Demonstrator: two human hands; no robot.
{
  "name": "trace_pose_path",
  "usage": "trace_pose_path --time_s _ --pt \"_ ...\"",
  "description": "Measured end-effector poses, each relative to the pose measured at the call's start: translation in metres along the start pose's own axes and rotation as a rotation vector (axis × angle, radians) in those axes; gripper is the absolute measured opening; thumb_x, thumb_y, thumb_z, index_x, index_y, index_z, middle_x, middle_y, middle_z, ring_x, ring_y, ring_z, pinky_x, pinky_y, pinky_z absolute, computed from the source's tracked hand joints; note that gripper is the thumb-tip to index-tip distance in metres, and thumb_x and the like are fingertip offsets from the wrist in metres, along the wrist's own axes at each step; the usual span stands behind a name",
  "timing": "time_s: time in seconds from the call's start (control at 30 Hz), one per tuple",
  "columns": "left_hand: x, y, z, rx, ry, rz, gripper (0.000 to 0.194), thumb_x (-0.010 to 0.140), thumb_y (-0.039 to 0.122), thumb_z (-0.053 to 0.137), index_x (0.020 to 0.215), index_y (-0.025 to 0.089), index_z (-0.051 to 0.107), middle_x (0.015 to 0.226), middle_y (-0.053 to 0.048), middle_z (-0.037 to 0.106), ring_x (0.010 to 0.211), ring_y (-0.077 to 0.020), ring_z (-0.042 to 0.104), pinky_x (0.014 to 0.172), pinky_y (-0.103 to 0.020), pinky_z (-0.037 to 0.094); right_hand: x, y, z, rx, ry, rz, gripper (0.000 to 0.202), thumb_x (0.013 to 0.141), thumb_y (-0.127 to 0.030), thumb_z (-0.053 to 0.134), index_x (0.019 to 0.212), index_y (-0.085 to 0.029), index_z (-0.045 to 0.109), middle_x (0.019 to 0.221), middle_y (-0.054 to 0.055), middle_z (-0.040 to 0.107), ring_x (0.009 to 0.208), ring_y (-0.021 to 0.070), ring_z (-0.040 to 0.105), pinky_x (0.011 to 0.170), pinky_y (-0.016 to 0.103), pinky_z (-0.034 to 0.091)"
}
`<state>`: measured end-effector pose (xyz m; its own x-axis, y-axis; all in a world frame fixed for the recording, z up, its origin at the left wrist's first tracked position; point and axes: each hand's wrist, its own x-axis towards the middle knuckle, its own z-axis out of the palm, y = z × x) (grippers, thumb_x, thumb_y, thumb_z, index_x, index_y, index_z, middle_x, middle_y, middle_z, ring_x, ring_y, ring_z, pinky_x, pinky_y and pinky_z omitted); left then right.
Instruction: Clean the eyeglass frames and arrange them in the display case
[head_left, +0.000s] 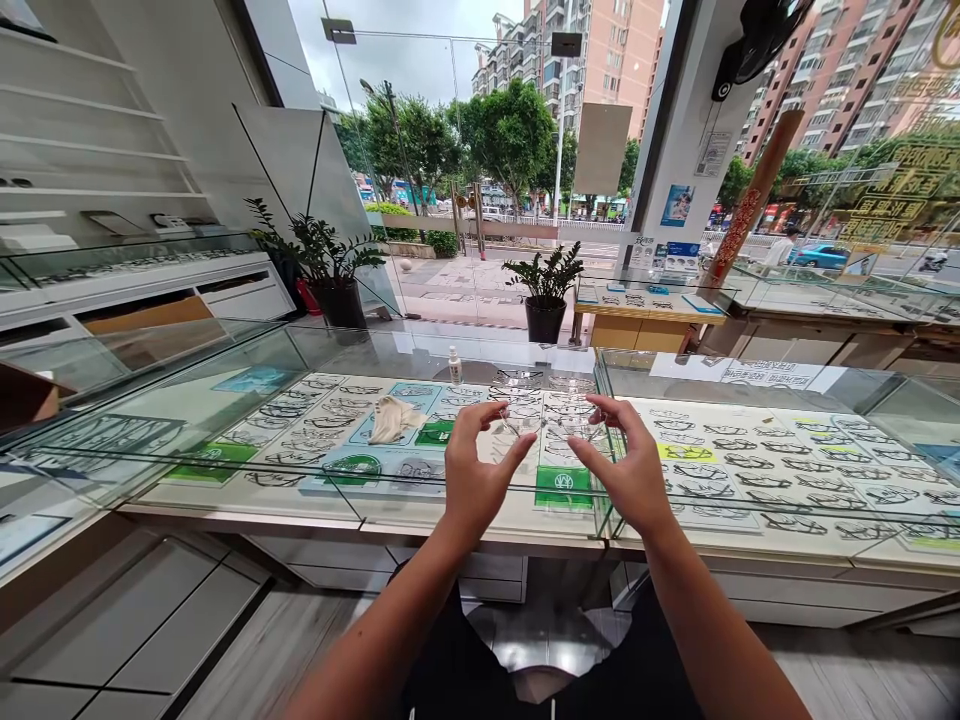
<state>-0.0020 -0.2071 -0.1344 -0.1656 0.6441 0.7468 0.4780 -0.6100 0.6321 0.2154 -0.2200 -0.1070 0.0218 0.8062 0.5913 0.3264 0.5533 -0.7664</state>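
A pair of thin-rimmed eyeglasses (511, 424) is held up above the glass display counter, one side in each hand. My left hand (480, 465) pinches its left side, with thumb and forefinger curved toward each other. On the other side, my right hand (628, 465) grips the frame near the hinge between thumb and fingers. The clear lenses blend into the rows of frames behind, so their outline is hard to make out. Left of my hands, a crumpled beige cloth (394, 418) lies on the counter, and a small white spray bottle (454, 366) stands upright farther back.
The glass counter (345, 505) spans the front, with several rows of eyeglasses (795, 465) displayed under it. A green card (564, 486) shows beneath my hands. Potted plants (546, 290) stand beyond, before the shop window. A side display table (645, 305) is at back right.
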Motion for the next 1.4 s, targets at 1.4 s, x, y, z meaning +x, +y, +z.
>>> trace_pose_path --time_s 1.4 --pt "-0.057 -0.012 0.003 -0.434 0.077 -0.212 0.051 0.081 0.037 0.094 0.124 0.025 0.069 0.118 -0.009 0.077 0.110 -0.0307 0.081 0.097 -0.046 0.068 -0.047 0.041 0.029 0.563 0.130 0.470 0.032 0.091 -0.055 0.079 0.099 -0.024 0.077 0.106 0.009 0.077 0.106 0.0274 0.072 0.102 0.047 0.059"
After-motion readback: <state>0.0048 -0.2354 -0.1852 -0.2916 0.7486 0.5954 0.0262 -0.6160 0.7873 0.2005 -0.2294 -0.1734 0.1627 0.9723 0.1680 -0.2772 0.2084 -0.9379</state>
